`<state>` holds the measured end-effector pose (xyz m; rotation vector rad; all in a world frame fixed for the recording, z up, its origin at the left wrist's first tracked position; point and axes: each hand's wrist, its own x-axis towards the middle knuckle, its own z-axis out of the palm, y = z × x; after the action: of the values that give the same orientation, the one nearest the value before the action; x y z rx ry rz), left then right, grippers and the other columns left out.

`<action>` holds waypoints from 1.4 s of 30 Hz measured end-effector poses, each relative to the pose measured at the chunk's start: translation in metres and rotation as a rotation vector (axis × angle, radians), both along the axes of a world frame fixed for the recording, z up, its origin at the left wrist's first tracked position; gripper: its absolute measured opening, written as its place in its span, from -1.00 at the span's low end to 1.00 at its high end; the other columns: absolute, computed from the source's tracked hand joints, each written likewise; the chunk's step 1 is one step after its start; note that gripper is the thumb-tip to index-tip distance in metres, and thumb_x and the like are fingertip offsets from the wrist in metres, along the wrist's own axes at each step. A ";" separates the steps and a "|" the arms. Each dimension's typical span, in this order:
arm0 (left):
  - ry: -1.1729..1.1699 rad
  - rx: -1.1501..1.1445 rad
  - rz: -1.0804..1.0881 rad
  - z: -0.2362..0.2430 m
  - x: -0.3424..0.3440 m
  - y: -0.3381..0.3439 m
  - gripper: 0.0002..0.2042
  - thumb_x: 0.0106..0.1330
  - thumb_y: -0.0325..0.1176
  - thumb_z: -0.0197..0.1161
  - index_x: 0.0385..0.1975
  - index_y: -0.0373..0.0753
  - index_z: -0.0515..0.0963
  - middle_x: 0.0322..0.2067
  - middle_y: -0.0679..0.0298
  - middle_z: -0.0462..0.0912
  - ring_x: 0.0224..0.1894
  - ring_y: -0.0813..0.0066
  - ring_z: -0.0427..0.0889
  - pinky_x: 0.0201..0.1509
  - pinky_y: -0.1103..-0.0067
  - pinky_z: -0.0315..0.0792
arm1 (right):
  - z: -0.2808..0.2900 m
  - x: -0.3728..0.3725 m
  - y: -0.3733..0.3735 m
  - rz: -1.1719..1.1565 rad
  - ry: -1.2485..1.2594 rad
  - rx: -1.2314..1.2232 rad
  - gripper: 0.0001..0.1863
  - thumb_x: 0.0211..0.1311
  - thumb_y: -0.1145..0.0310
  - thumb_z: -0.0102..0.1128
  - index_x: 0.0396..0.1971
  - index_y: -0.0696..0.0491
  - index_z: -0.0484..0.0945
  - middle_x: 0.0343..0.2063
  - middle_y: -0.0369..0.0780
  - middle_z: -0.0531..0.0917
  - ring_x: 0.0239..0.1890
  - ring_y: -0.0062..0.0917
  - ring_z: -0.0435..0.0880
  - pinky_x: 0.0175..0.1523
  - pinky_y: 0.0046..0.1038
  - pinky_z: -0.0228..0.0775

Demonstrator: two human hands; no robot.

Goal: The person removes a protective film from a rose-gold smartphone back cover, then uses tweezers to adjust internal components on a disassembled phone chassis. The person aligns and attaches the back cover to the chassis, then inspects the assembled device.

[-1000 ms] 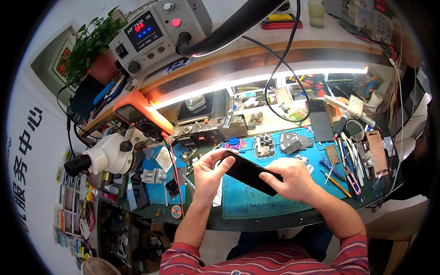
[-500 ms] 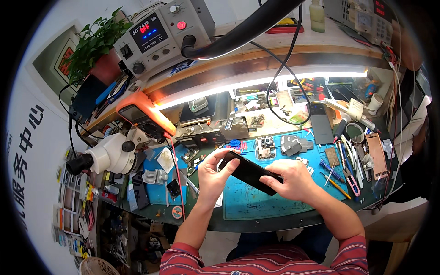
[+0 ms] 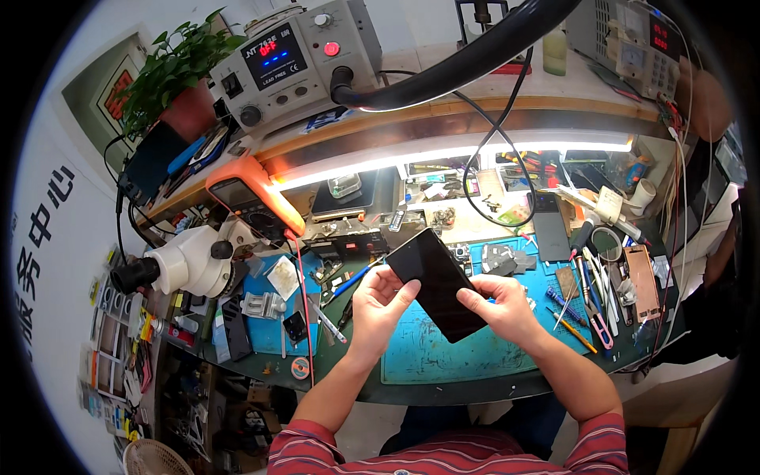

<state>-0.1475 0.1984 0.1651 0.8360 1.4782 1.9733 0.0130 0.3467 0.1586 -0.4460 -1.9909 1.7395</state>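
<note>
The far face of the black smartphone (image 3: 436,283) cannot be seen; only its flat, glossy, dark slab with rounded corners shows, tilted so its top corner points away and to the left. Its lower edge is covered by the right hand (image 3: 500,308), whose fingers wrap the side while the thumb lies over the glass. The left hand (image 3: 378,302) closes on the opposite long edge, thumb tip pressed on the face, the other fingers curled out of sight behind the phone. Both hands hold the phone in the air above the teal work mat (image 3: 431,352), which is matte, rectangular and partly hidden under the phone and wrists.

The fisheye bends the bench edge (image 3: 443,389) and cuts off the red-striped sleeves (image 3: 443,455) at the lower rim. Small parts on the mat are too fine to identify. To the left stands a white stereo microscope (image 3: 186,263), smooth and rounded, with a dark eyepiece. An orange multimeter (image 3: 253,195) leans behind it. To the right lie tweezers and slim hand tools (image 3: 590,293), near a copper-coloured phone frame (image 3: 642,273). A grey metal soldering station (image 3: 293,59) sits on the wooden shelf, beside a leafy potted plant (image 3: 178,71).
</note>
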 end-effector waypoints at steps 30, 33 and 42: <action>-0.028 -0.109 -0.163 -0.013 0.005 0.006 -0.40 0.26 -0.51 0.34 0.27 -0.39 0.21 -0.07 0.14 0.62 -0.04 0.50 0.62 0.07 0.58 0.49 | -0.004 -0.006 -0.007 -0.051 0.057 -0.013 -0.76 0.28 0.38 0.26 -0.13 0.20 0.64 -0.38 -0.28 0.72 -0.36 -0.72 0.59 -0.19 -0.56 0.47; -0.045 -0.112 -0.241 -0.012 0.011 0.005 -0.31 0.25 -0.56 0.33 0.33 -0.39 0.11 0.01 0.07 0.60 0.05 0.42 0.60 0.16 0.52 0.46 | -0.005 -0.007 -0.010 -0.068 0.089 -0.055 -0.76 0.28 0.40 0.26 -0.12 0.20 0.64 -0.36 -0.28 0.72 -0.35 -0.72 0.59 -0.18 -0.56 0.47; -0.012 -0.086 -0.269 -0.008 0.013 0.008 -0.36 0.20 -0.62 0.34 0.27 -0.37 0.18 -0.01 0.10 0.61 0.04 0.43 0.61 0.14 0.53 0.49 | -0.003 -0.004 -0.008 -0.100 0.141 0.127 -0.71 0.22 0.41 0.30 -0.07 0.16 0.64 -0.31 -0.23 0.72 -0.31 -0.59 0.66 -0.20 -0.50 0.47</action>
<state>-0.1348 0.2060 0.1567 0.9309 1.3546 1.7028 0.0089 0.3383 0.1551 -0.3631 -1.9309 1.5307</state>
